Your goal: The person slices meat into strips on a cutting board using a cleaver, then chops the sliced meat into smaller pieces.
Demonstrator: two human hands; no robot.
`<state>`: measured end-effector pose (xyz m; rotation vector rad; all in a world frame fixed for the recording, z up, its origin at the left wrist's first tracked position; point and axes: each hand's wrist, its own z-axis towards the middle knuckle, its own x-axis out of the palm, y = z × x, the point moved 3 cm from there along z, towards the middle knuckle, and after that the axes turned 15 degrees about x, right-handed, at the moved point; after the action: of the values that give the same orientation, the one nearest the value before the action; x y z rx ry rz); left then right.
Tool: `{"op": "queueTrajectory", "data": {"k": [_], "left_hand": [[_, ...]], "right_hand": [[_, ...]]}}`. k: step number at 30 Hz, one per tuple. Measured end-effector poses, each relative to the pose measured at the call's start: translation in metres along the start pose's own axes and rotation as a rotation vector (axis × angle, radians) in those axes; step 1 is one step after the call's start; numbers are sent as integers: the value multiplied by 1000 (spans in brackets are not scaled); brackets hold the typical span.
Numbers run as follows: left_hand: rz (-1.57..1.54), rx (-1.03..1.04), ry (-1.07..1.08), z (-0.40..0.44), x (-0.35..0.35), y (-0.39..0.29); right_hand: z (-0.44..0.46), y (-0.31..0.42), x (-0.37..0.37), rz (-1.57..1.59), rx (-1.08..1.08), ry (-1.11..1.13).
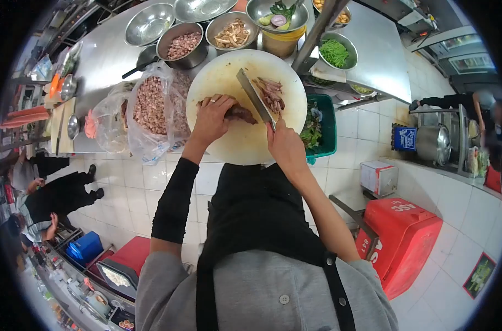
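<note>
On a round white cutting board [223, 143] lies a piece of dark reddish meat [241, 114]. My left hand [213, 117] rests over the meat's left part, fingers bent and pressed on it. My right hand [286, 144] is wrapped round the handle of a knife [255, 98], whose broad blade points up and to the left over the board. The blade lies between the whole piece and a small pile of cut meat strips [270, 95] on its right. The knife's handle is mostly hidden in my fingers.
Plastic bags of diced meat [150, 105] lie left of the board. Behind it stand metal bowls with diced meat [182, 45] and pale strips [233, 34]. A green bin with leaves [329, 126] is at the right. Other people [58, 201] stand far left and far right.
</note>
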<state>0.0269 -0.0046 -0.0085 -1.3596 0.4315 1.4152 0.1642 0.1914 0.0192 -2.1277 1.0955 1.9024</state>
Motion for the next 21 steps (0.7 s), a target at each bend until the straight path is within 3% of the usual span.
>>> {"op": "queueTrajectory", "data": {"k": [13, 21], "left_hand": [[-52, 66, -28, -1, -6, 0], [-97, -28, 74, 2, -9, -1]], "right_hand": [[19, 6, 3, 15, -10, 41], [19, 9, 2, 41, 29, 63]]}}
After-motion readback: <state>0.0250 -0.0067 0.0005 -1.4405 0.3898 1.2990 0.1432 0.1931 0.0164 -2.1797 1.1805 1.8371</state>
